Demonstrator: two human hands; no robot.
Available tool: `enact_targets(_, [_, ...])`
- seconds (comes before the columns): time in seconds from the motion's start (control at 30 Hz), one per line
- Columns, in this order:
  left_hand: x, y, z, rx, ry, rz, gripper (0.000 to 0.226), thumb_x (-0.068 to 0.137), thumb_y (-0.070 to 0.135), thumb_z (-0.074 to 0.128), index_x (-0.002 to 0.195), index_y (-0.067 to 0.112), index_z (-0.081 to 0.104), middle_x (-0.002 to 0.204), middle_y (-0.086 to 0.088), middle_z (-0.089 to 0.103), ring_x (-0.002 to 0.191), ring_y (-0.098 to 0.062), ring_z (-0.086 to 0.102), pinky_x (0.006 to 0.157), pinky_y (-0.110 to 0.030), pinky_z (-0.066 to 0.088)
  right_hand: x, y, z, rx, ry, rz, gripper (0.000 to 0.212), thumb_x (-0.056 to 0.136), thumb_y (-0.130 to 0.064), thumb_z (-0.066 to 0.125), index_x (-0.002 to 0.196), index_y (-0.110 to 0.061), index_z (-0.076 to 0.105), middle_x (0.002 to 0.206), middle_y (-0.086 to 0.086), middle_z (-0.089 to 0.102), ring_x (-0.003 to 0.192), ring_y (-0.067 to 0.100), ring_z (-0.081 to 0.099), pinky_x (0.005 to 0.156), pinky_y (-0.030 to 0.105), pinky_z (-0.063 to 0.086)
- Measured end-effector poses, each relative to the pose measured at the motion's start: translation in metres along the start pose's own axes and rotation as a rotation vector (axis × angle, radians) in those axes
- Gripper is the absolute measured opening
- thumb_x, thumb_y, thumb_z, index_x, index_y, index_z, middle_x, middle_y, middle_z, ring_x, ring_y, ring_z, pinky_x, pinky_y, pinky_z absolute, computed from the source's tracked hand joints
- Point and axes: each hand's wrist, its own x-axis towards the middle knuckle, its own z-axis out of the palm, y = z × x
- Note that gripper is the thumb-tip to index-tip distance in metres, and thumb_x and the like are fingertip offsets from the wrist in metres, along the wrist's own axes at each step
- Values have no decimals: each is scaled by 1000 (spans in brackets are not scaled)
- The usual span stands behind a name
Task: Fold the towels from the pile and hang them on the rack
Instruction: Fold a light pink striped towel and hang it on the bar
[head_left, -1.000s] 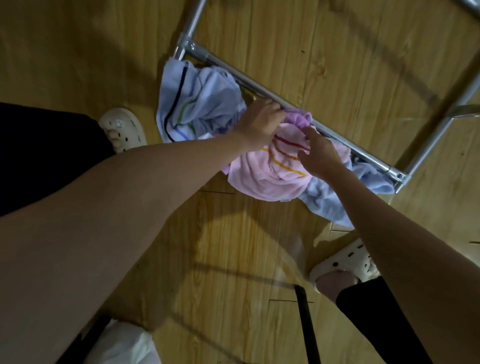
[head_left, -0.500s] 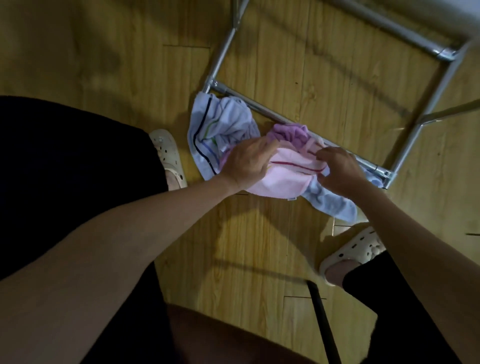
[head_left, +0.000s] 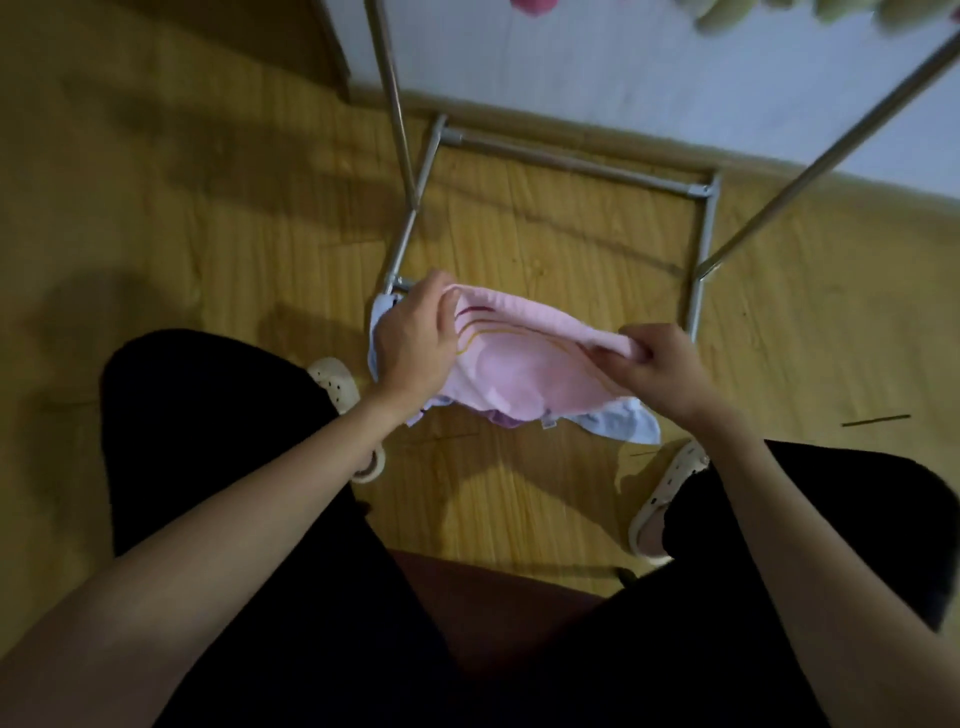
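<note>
A pink towel (head_left: 524, 364) with red and yellow stripes hangs stretched between my hands, lifted above the floor. My left hand (head_left: 418, 340) grips its left edge. My right hand (head_left: 657, 366) pinches its right corner in curled fingers. Under it lies the pile: a light blue towel (head_left: 621, 423) and a purple one (head_left: 506, 418), mostly hidden by the pink towel. The metal rack (head_left: 576, 163) stands in front of me, its base frame on the wooden floor and its uprights rising out of view.
My feet in white clogs (head_left: 332, 384) (head_left: 670, 493) stand either side of the pile. A white wall (head_left: 623, 78) and skirting run behind the rack. Hanging cloth shows at the top right corner (head_left: 727, 15). A thin dark stick (head_left: 875, 420) lies on the floor at right.
Both hands have lifted the pink towel off the pile and drawn it out between them. The view has risen and tilted forward, showing the rack's whole base and the wall.
</note>
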Motion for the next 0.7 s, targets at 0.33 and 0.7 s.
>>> enact_targets(0.33, [22, 64, -104, -476, -110, -29, 11, 93, 18, 48, 85, 11, 51, 67, 2, 49, 62, -6, 45, 58, -26, 35, -53, -105, -67, 841, -79, 9, 37, 64, -35, 81, 58, -14, 51, 51, 5, 39, 44, 16, 32, 47, 34, 14])
enact_targets(0.7, [25, 109, -165, -587, -557, 25, 32, 90, 38, 56, 65, 18, 54, 61, 3, 47, 59, -7, 45, 56, -23, 34, -55, -167, -109, 563, 364, -234, 7, 86, -15, 66, 81, -10, 66, 61, -15, 61, 61, -4, 52, 60, 14, 43])
